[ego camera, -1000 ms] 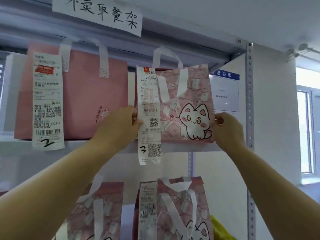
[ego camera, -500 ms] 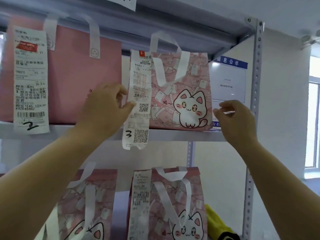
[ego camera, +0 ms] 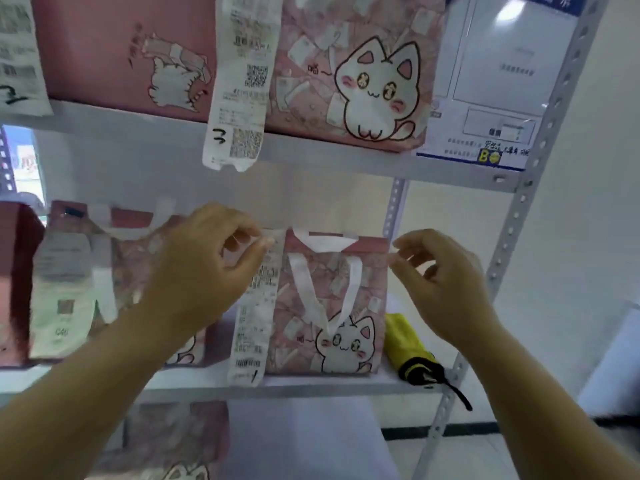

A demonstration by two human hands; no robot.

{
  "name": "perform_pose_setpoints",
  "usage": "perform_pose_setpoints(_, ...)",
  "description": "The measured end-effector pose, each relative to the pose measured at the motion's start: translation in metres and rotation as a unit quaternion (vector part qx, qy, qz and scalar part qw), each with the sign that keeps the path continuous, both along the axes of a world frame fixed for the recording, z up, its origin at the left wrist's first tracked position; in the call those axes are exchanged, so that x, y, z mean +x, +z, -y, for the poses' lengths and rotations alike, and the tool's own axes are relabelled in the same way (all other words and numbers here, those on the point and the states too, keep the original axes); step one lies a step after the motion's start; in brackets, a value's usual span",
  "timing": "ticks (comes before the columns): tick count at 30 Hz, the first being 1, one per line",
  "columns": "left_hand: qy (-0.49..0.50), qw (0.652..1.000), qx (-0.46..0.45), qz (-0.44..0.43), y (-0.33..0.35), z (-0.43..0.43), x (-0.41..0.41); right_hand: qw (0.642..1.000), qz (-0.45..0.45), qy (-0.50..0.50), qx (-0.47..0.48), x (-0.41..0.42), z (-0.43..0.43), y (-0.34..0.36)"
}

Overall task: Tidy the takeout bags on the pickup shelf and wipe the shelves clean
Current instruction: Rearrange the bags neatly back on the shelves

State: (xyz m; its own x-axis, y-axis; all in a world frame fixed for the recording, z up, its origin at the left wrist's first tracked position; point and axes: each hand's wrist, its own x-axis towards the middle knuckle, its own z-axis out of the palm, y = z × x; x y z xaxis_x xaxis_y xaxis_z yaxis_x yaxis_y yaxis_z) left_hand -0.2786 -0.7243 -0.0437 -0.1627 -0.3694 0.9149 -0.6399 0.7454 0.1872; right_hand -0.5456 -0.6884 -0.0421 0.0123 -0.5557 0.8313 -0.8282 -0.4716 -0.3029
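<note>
On the middle shelf (ego camera: 311, 384) stands a pink cat-print bag (ego camera: 332, 306) with white handles and a long receipt (ego camera: 252, 313) marked 1 on its left side. My left hand (ego camera: 204, 268) is at the bag's top left corner, thumb and fingers curled and apart, tips touching the top of the receipt. My right hand (ego camera: 440, 278) hovers at the top right corner with thumb and index finger slightly apart, just off the bag's edge. Above, on the upper shelf (ego camera: 346, 161), a matching cat bag (ego camera: 353, 81) carries a receipt marked 3 (ego camera: 239, 98).
A plain pink bag (ego camera: 114, 46) stands left on the upper shelf. A blurred pink bag (ego camera: 114, 271) with a receipt is left of my hand. A yellow folded umbrella (ego camera: 412, 351) lies right of the cat bag. Another bag (ego camera: 173, 445) sits below. The shelf post (ego camera: 519, 209) rises at the right.
Both hands let go of the upper cat bag and dropped to the cat bag on the middle shelf. My view tilted downward with them.
</note>
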Motion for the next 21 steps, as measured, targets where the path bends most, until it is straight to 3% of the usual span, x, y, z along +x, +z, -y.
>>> perform_pose_setpoints(4,0.055,0.989,0.141,-0.002,-0.060,0.018,-0.007,0.988,-0.003,-0.047,0.145,-0.026,0.016,-0.051)
perform_pose_setpoints(7,0.099,0.954,0.281,-0.028,-0.093,0.036,-0.008,0.958,0.029,-0.105,0.266,-0.044,0.034,-0.080)
perform_pose_setpoints(9,0.131,0.939,0.318,-0.025,-0.105,0.043,-0.012,0.942,0.047,-0.121,0.308,-0.049,0.044,-0.094)
perform_pose_setpoints(15,0.179,0.915,0.362,-0.012,-0.123,0.052,-0.027,0.930,0.039,-0.105,0.351,-0.041,0.059,-0.117)
perform_pose_setpoints(21,0.175,0.896,0.408,-0.019,-0.132,0.049,-0.030,0.945,0.032,-0.079,0.315,-0.035,0.061,-0.129)
